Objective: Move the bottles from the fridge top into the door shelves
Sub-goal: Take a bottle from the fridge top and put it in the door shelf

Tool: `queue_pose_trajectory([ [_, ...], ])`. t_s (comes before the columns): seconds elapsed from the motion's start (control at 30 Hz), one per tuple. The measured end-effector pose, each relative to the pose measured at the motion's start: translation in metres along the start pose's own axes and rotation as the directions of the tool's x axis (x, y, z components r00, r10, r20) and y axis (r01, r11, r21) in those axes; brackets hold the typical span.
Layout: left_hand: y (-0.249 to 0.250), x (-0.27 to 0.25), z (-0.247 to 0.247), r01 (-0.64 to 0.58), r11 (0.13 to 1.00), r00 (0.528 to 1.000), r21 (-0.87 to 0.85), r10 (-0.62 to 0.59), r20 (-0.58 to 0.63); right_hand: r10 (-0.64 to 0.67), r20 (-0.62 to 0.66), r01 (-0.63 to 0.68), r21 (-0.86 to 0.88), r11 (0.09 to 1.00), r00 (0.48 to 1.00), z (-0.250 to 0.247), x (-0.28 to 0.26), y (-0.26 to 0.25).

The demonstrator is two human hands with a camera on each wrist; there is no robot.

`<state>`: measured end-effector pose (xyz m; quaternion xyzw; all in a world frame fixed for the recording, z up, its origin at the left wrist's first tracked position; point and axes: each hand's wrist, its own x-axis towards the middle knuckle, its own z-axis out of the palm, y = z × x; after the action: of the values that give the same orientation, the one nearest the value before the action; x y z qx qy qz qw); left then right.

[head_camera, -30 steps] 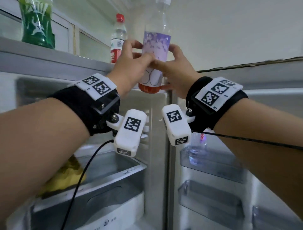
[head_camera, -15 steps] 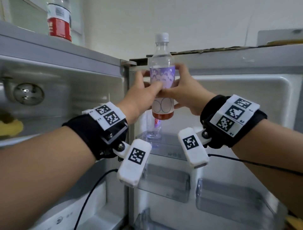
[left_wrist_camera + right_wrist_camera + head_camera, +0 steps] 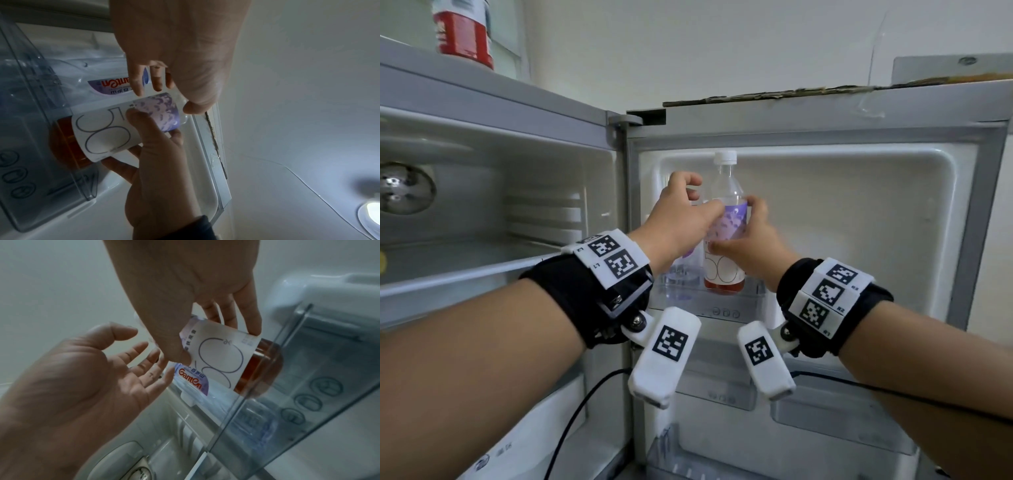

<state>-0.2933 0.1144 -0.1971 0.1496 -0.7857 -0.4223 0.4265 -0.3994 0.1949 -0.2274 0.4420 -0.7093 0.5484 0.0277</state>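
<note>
At the upper left of the frame, on the fridge top (image 3: pixel 524 87), a red-labelled bottle (image 3: pixel 464 32) stands upright. Toward the middle, the left hand (image 3: pixel 681 219) has its fingers loosely spread beside the purple-labelled bottle (image 3: pixel 726 236), holding nothing; whether its thumb touches the label cannot be told. Behind that hand a clear water bottle (image 3: pixel 111 84) stands in the top door shelf (image 3: pixel 722 310). Just right of it the purple-labelled bottle is upright, its amber base down inside the same shelf. The right hand (image 3: pixel 748 250) curls thumb and fingers round its label.
</note>
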Motion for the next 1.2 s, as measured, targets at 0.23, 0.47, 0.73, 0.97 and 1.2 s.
queue_pose_trajectory([
  [0.23, -0.005, -0.005, -0.007, 0.011, 0.998, 1.000, 0.057, -0.012, 0.022, 0.079, 0.001, -0.079, -0.043, 0.996, 0.997, 0.010, 0.000, 0.013],
  [0.47, -0.014, -0.004, -0.014, 0.014, 0.998, 1.000, 0.055, -0.014, 0.005, 0.067, -0.063, -0.067, 0.011, 0.998, 0.996, 0.017, -0.001, 0.016],
  [0.73, -0.008, 0.002, -0.031, 0.005, 0.999, 1.000, 0.054, -0.003, -0.031, -0.278, -0.258, 0.270, -0.066, 0.961, 0.925, 0.013, -0.004, -0.049],
  [0.97, 0.012, 0.010, -0.082, -0.043, 0.994, 0.990, 0.096, 0.056, -0.132, -0.268, -0.146, 0.285, 0.108, 0.952, 0.952, 0.036, 0.011, -0.099],
  [1.2, 0.042, 0.022, -0.163, -0.055, 0.970, 0.960, 0.235, 0.116, -0.255, -0.235, -0.053, 0.237, 0.373, 0.897, 0.971, 0.068, 0.040, -0.168],
])
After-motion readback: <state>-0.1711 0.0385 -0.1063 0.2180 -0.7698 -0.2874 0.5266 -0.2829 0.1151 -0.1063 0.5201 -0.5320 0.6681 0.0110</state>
